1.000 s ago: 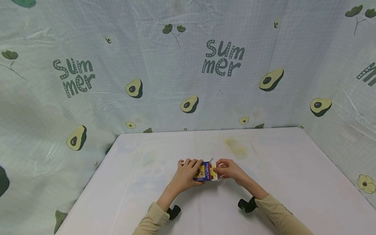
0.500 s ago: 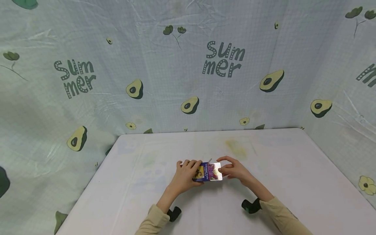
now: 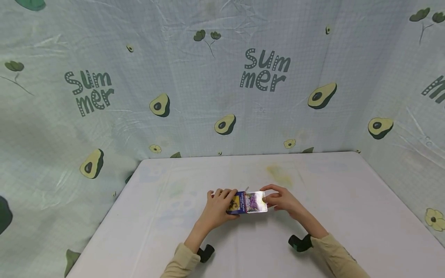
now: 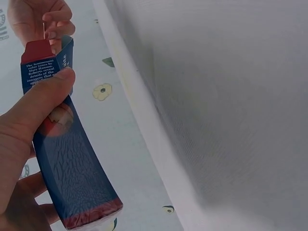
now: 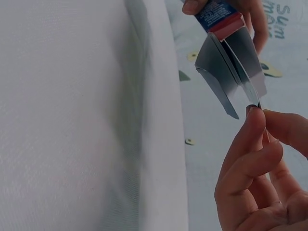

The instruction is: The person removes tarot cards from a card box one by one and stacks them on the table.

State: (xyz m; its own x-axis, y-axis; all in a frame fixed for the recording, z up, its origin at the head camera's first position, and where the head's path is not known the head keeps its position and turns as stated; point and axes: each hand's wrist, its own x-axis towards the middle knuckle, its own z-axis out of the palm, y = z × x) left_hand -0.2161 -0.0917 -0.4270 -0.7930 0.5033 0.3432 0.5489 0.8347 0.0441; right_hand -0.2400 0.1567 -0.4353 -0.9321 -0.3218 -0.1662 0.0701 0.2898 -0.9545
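Observation:
A blue and yellow tarot card box [image 3: 237,203] is gripped by my left hand [image 3: 216,208] above the white table. In the left wrist view the left thumb [image 4: 53,91] presses along the box's blue side, with fingers behind it. A shiny, purple-patterned card [image 3: 255,202] sticks out of the box's right end. My right hand [image 3: 282,200] pinches that card's outer edge between thumb and fingertips. The right wrist view shows the box's grey flaps [image 5: 216,79] folded open around the thin card. How many cards are inside is hidden.
The white-covered table [image 3: 167,224] spreads out on all sides of the hands. Behind it hangs a pale curtain [image 3: 187,77] printed with avocados and lettering. Dark wrist devices sit near both cuffs, the right one [image 3: 299,243] standing out over the table.
My right hand has drawn back to the right, and more of the card now shows outside the box. The left hand keeps its grip and has shifted slightly left.

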